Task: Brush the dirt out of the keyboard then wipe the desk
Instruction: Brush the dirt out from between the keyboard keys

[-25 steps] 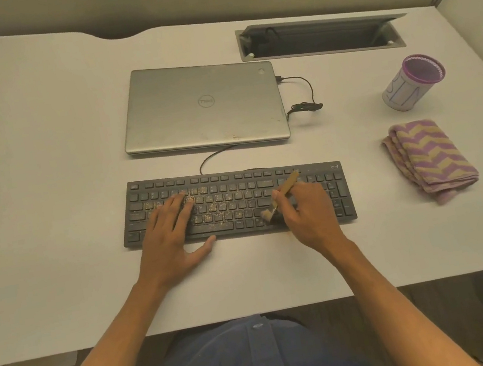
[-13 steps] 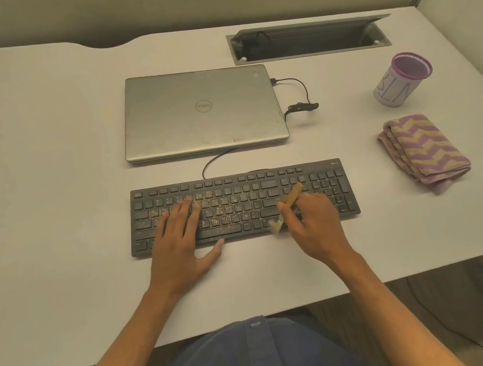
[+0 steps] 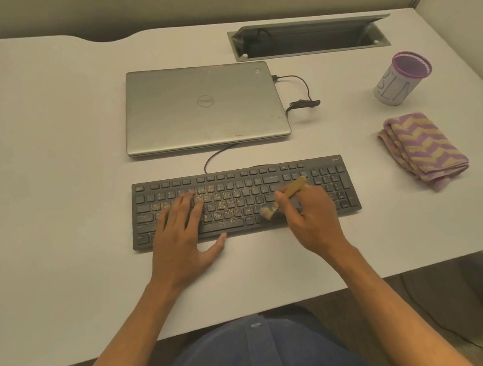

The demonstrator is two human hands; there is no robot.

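I see my left hand (image 3: 183,239) lying flat, fingers straight, on the left half of the crumb-strewn keyboard (image 3: 243,200) at the middle of the counter (image 3: 44,182). My right hand (image 3: 312,216) grips the brush (image 3: 283,196), bristles on the keys. The folded cloth (image 3: 423,151) lies far right.

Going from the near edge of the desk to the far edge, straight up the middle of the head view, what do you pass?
Black keyboard → closed silver laptop → open cable tray set into the desk, slightly right of the others.
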